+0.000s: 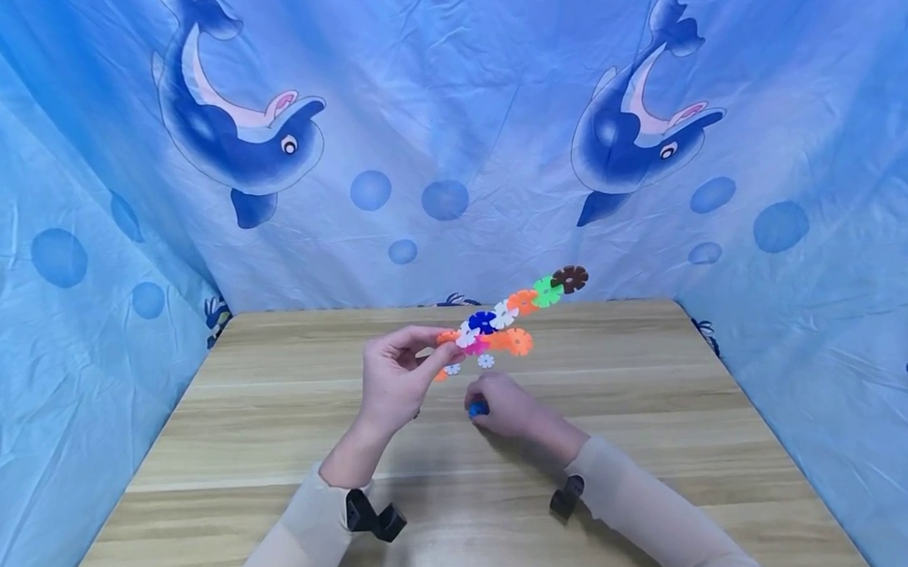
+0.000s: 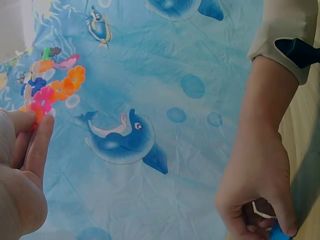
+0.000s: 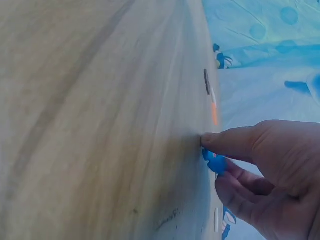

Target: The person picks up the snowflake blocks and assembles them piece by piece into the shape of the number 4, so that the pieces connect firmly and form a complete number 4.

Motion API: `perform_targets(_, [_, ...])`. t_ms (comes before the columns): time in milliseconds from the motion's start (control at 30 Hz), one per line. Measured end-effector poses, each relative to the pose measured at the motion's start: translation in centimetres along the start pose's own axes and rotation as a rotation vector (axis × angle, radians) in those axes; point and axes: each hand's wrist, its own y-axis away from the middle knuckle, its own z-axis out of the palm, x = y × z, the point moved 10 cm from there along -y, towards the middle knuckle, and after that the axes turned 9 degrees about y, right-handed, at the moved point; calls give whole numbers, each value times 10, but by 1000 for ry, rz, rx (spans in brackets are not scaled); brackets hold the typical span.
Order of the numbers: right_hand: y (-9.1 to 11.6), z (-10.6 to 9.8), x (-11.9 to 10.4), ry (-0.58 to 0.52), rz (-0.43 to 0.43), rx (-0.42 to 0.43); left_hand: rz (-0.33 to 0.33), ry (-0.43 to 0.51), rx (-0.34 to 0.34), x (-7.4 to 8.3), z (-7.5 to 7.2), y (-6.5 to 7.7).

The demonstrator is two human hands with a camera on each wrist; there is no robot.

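My left hand (image 1: 397,381) pinches one end of a joined chain of plastic snowflake discs (image 1: 525,301) between thumb and fingers. The chain is held up above the table and forks: one branch runs through blue, white, orange and green to a brown disc (image 1: 571,279), the other is pink and orange. Low over the tabletop, my right hand (image 1: 507,405) pinches a blue snowflake disc (image 3: 215,162) between thumb and fingertips. In the left wrist view, the fingers partly cover that blue disc (image 2: 280,232).
Two loose white discs (image 1: 486,361) and an orange disc (image 1: 440,375) lie on the wooden table (image 1: 280,456) beyond the hands. The right wrist view has a dark flat piece (image 3: 207,82) on the tabletop. A blue dolphin-print curtain (image 1: 449,133) encloses the back and sides.
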Motion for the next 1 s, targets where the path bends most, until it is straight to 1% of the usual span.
perform_targets(167, [5,0,8,-95,20,9,-7,15,6,-1,0,1])
perform_targets(267, [8,-2,15,-147,48,19,-9,11,10,-2,0,1])
perform_targets(433, [14,-16,26,-211,125,59,-11,14,18,-2,-1,2])
perform_targets(533, [18,-30,29,-209,136,116,-11,15,23,-3,-2,2])
perform_targets(667, [24,-53,30,-199,113,214,-11,10,32,-5,-5,1])
perform_targets(733, [28,-64,31,-212,117,259,-14,7,41,-6,-6,1])
perform_targets(900, [42,-92,37,-303,185,373,-31,-3,61,-11,-11,0])
perform_targets(1000, [51,-108,36,-366,194,444,-40,-18,66,-12,-12,0])
